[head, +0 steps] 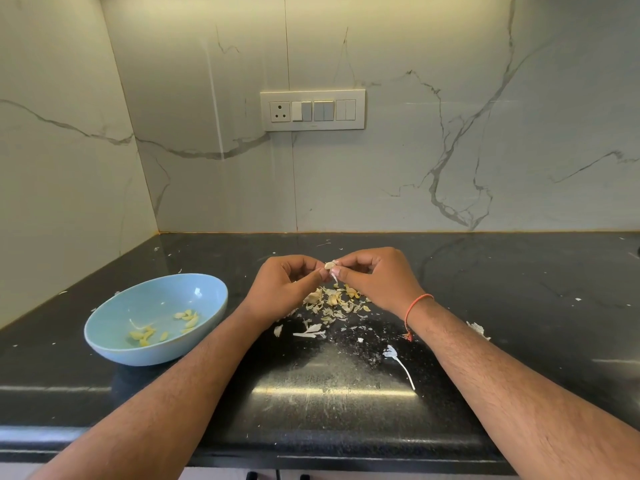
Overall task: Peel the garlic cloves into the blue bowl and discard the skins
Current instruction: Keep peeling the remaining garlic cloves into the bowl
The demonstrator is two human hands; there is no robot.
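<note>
Garlic clove (329, 265) pinched between both hands above the dark tabletop (502, 271).

The left hand (284, 285) and right hand (375, 277) meet fingertip to fingertip, each with fingers curled in on the one clove, a strip of white skin hanging down from it. Right under them lies a pile of skins (334, 303), with paler scraps scattered nearer the front edge and a long stalk piece (400, 363) off towards the right forearm. The blue bowl (114, 323) sits to the left, just beside the left forearm, tilted a little, with peeled cloves (188, 318) in two small clusters inside. An orange thread (415, 306) circles the right wrist.
</note>
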